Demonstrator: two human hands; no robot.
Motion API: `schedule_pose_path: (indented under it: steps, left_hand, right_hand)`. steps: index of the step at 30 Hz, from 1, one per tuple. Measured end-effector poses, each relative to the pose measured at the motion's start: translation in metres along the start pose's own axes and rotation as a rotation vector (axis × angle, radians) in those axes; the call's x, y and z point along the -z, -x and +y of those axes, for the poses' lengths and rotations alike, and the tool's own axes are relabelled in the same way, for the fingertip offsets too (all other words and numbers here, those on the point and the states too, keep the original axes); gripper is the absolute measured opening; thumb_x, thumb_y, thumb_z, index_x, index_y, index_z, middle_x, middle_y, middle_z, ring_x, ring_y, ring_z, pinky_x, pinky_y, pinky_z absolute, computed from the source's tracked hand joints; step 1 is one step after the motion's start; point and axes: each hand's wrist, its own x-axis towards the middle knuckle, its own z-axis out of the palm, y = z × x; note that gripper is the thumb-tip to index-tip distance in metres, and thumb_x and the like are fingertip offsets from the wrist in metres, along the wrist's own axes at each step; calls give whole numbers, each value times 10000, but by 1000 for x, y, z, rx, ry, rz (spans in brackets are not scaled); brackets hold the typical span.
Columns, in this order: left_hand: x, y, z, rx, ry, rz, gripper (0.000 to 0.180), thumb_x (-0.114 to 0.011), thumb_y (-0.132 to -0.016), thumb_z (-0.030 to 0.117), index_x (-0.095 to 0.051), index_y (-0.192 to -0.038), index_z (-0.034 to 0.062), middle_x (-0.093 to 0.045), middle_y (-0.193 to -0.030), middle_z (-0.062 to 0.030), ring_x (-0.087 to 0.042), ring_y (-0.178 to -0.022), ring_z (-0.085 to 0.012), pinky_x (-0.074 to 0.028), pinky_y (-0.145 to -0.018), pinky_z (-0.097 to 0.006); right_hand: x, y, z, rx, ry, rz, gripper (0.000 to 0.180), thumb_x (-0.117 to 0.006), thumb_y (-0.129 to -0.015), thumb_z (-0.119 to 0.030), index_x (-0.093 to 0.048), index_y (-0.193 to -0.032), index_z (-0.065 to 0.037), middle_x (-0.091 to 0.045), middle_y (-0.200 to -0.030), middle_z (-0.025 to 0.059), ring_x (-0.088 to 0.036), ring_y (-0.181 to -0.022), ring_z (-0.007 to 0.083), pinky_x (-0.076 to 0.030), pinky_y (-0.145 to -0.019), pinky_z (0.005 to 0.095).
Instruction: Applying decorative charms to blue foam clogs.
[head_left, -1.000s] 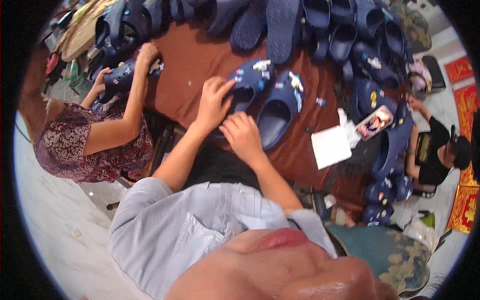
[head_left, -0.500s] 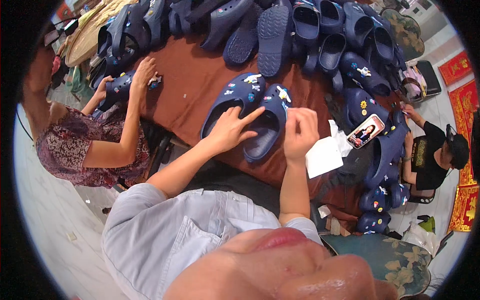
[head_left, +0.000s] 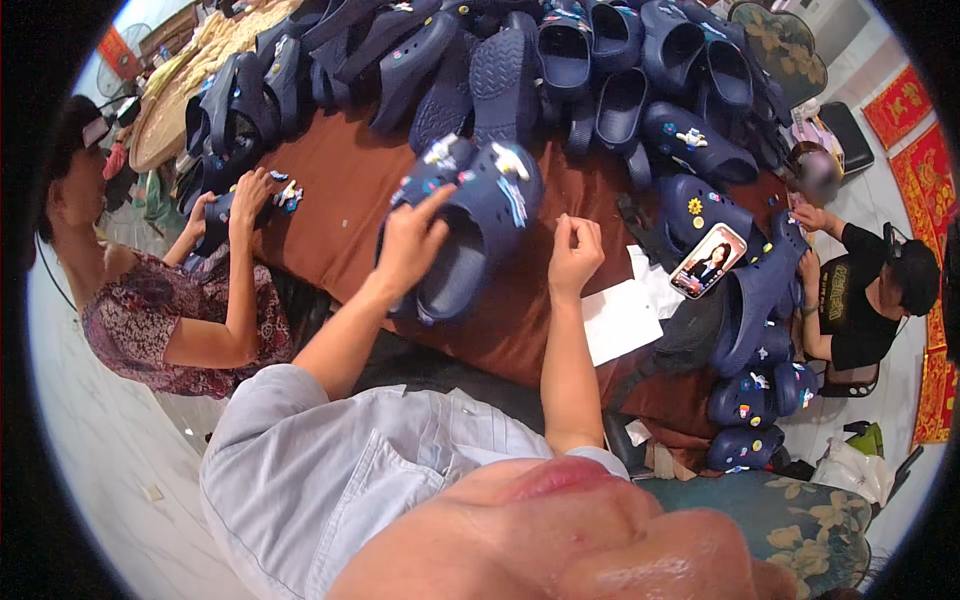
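Note:
A pair of navy blue foam clogs (head_left: 465,240) with holes is held side by side above the brown cloth, tilted and slightly blurred by motion. White, blue and pink charms dot their toe parts. My left hand (head_left: 408,245) grips the pair at the openings, its fingers lying over the inner sides. To the right of the clogs, apart from them, my right hand (head_left: 577,255) is curled closed with the fingertips together. Whether anything small sits in that pinch is hidden. A white sheet of paper (head_left: 618,322) lies near my right wrist.
Many navy clogs (head_left: 500,85) are heaped along the far side of the brown-covered table (head_left: 330,215). A phone (head_left: 709,262) with a lit screen leans on clogs at right. One person (head_left: 180,320) at left handles a clog; another person (head_left: 865,300) sits at right.
My left hand has taken hold of the pair of clogs and raised it, tilting it. My right hand has drawn left a little, closed. The view has shifted slightly.

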Motion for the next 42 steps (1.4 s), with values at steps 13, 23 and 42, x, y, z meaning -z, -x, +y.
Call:
schedule_pose_path:
  steps: [13, 23, 42]
  left_hand:
    - [3, -382, -62, -400, -411, 207, 290, -642, -880, 150, -682, -1154, 65, -711, -992, -240, -689, -966, -406, -538, -850, -481]
    - [-40, -520, -195, -293, -671, -54, 439, -577, -935, 294, -615, -1349, 153, -691, -1154, -248, -650, -1071, -464, -510, -958, -546]
    - [-15, -462, -100, -413, -846, -244, 1108, -820, -806, 337, -115, -1641, 157, -199, -1646, -248, -249, -1506, -410, -347, -1186, -459]
  right_hand:
    - [-14, 18, -4, 143, 66, -238, 129, -703, -880, -63, -643, -782, -5, -654, -828, 135, -617, -826, 329, -514, -729, 436]
    - [-10, 22, -8, 143, 38, -287, 147, -712, -870, -73, -630, -765, -10, -642, -799, 125, -608, -811, 320, -509, -728, 420]
    - [-17, 25, -23, 66, -68, -274, 162, -740, -816, -100, -610, -741, -40, -606, -787, 97, -600, -811, 295, -523, -711, 411]
